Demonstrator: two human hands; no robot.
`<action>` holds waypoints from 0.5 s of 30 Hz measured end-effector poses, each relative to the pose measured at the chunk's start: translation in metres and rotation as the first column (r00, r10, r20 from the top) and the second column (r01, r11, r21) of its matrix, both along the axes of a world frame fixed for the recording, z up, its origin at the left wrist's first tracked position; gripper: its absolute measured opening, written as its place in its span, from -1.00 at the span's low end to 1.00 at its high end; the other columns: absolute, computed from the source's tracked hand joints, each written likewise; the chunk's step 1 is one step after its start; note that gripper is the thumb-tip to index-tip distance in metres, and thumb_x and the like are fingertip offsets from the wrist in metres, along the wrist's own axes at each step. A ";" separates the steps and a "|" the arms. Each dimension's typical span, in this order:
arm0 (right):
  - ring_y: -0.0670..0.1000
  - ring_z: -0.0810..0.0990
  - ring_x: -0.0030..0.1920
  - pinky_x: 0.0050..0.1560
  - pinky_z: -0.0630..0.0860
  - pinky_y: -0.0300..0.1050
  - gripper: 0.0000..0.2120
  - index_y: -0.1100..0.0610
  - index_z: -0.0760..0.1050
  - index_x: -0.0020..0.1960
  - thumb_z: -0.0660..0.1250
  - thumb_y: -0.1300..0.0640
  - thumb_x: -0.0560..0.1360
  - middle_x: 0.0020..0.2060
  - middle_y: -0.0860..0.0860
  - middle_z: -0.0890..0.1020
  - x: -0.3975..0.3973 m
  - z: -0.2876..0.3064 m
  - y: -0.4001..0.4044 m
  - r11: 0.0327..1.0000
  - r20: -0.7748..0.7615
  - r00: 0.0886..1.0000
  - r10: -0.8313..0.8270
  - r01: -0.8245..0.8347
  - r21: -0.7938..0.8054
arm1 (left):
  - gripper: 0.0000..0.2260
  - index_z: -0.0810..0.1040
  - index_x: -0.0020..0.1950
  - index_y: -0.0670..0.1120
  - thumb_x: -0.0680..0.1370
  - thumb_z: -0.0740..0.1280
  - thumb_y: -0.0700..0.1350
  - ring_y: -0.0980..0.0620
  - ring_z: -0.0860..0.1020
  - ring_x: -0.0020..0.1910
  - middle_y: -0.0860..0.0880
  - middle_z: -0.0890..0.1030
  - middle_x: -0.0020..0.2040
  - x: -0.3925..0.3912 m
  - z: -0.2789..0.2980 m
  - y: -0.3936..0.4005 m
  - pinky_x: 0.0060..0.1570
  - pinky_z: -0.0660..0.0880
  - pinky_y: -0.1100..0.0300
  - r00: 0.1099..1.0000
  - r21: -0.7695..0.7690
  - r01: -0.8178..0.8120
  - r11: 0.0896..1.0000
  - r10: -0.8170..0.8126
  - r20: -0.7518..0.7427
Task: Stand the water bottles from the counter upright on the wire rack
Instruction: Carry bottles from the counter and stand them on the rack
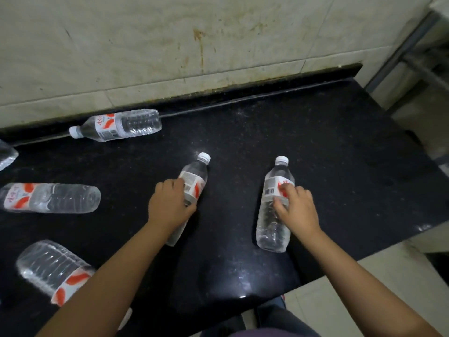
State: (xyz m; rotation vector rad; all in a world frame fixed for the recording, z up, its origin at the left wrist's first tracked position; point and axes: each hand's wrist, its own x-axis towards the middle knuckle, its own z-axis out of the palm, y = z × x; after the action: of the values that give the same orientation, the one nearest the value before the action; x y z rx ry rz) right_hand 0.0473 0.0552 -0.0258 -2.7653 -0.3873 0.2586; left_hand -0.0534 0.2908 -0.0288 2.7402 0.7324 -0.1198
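Both hands (170,203) (297,207) grip bottles (194,181) (273,215) mid-counter (328,142).

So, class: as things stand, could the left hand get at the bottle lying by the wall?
Probably not yet: the left hand already grips a bottle, though nothing blocks the bottle by the wall.

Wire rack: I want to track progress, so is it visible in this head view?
No, only the black counter, lying bottles and tiled wall show.

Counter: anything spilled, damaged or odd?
No spill or damage visible. The bottles lie on their sides on the counter, caps on where visible; the back wall carries a rusty drip stain.
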 end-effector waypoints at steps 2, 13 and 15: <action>0.25 0.40 0.12 0.05 0.42 0.07 -0.64 0.23 0.43 0.25 0.29 0.12 0.49 0.09 0.26 0.48 -0.002 0.000 0.000 1.000 -0.012 1.000 0.000 0.000 0.022 | -0.49 0.37 0.30 -0.17 0.45 0.37 0.03 -0.15 0.45 0.17 -0.17 0.49 0.22 0.002 0.004 0.010 0.08 0.44 0.04 0.999 -0.042 -0.025 0.999 0.023 -0.032; 0.22 0.30 0.22 0.10 0.44 0.02 -0.54 0.19 0.36 0.24 0.36 0.04 0.42 0.24 0.19 0.29 -0.004 0.004 0.037 0.988 -0.079 0.987 -0.137 0.142 0.056 | -0.54 0.34 0.26 -0.18 0.47 0.33 0.04 -0.14 0.43 0.17 -0.17 0.43 0.21 0.005 0.010 0.004 0.11 0.44 0.05 0.992 -0.043 -0.044 0.998 0.039 -0.120; 0.23 0.29 0.27 0.15 0.43 0.06 -0.42 0.12 0.29 0.33 0.41 0.01 0.40 0.29 0.19 0.25 0.000 0.004 0.039 0.972 -0.141 0.971 -0.195 0.211 0.107 | -0.47 0.30 0.30 -0.12 0.45 0.34 0.10 -0.09 0.37 0.20 -0.13 0.37 0.23 0.006 0.011 -0.009 0.10 0.43 0.11 0.991 0.024 0.026 0.999 -0.023 -0.134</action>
State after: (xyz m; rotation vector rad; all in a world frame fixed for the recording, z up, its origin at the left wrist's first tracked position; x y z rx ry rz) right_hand 0.0475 0.0943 -0.0221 -2.6253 -0.0822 0.3493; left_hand -0.0476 0.2816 -0.0178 2.7873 0.7398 -0.3042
